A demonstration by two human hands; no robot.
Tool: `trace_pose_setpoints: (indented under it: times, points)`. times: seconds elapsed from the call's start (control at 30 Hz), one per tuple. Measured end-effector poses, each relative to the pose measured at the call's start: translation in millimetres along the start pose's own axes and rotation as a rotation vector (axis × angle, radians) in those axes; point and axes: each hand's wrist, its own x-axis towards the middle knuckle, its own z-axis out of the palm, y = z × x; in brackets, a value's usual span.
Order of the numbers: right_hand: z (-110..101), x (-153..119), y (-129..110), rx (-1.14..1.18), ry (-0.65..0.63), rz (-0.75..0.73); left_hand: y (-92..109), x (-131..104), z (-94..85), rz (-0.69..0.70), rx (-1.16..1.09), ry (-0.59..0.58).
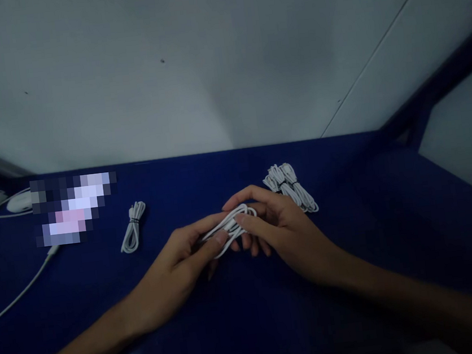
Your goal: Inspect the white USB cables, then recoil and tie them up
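Note:
A white cable [235,221], looped into a loose coil, is held between both hands above the blue table. My left hand [189,253] pinches the coil's near left end, thumb on top and fingers beneath. At the far right end, my right hand [273,221] grips the loops between thumb and fingers. Fingers cover parts of the coil, and no tie shows on it. A bundled white cable [133,227] with a dark tie lies on the table left of my hands. Beyond my right hand rests a group of tied white cables [290,185], partly hidden by that hand.
The blue table [220,338] meets a pale wall [145,96] at the back. At the left, a blurred-out bright object [78,209] has a white cord [28,294] attached. A white rounded item [19,201] lies behind it. A blue frame [434,89] borders the right side.

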Motion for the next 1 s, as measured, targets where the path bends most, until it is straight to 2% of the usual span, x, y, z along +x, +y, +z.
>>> trace_pose_setpoints:
  times: [0.1, 0.2, 0.37, 0.43, 0.63, 0.73, 0.83, 1.0]
  points:
    - [1, -2, -4, -0.044, -0.014, -0.019, 1, -1, -0.8, 0.007, 0.001, -0.009]
    - [2, -5, -4, -0.257, 0.020, -0.095, 2, -2, -1.0, -0.047, -0.046, -0.035]
    - [1, -5, 11, -0.856, 0.092, -0.492, 2, -2, -0.3, -0.081, -0.224, -0.159]
    - [0, -3, 16, -0.979, 0.131, -0.563, 1, -3, 0.3, -0.096, -0.279, -0.186]
    - [5, -3, 19, -0.857, 0.226, -0.625, 1, -4, 4.6, -0.167, -0.481, -0.200]
    - [9, -5, 18, -0.821, 0.243, -0.634, 2, -4, 8.0, -0.196, -0.500, -0.184]
    - [11, -6, 17, -0.789, 0.256, -0.606, 1, -7, 12.0, -0.213, -0.423, -0.149]
    - [14, -5, 13, -0.751, 0.337, -0.470, -2, -20, 17.2, -0.198, -0.142, 0.002]
